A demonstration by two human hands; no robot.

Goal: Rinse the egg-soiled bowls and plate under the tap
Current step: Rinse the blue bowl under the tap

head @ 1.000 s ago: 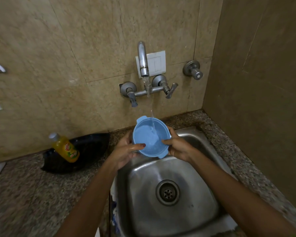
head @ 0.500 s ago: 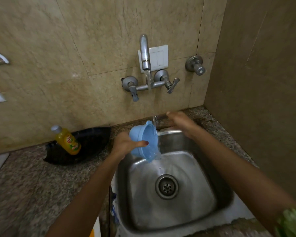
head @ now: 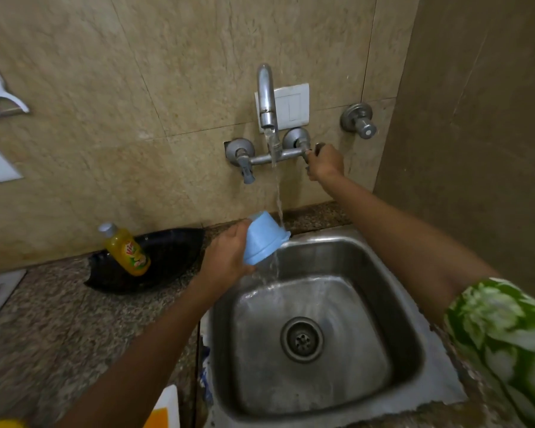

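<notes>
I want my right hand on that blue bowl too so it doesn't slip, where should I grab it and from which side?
Probably the rim on the right. The blue bowl is tipped on its side, mouth facing right toward the stream, base toward the camera, and the left hand already wraps its left wall. That leaves the right rim free, so come from the right over the sink, thumb inside, fingers outside.

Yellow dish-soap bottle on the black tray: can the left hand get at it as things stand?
Probably not right away. The left hand grips the tipped light-blue plastic bowl at the sink's edge. The path to the yellow dish-soap bottle on the black tray looks free once the bowl is set down.
</notes>
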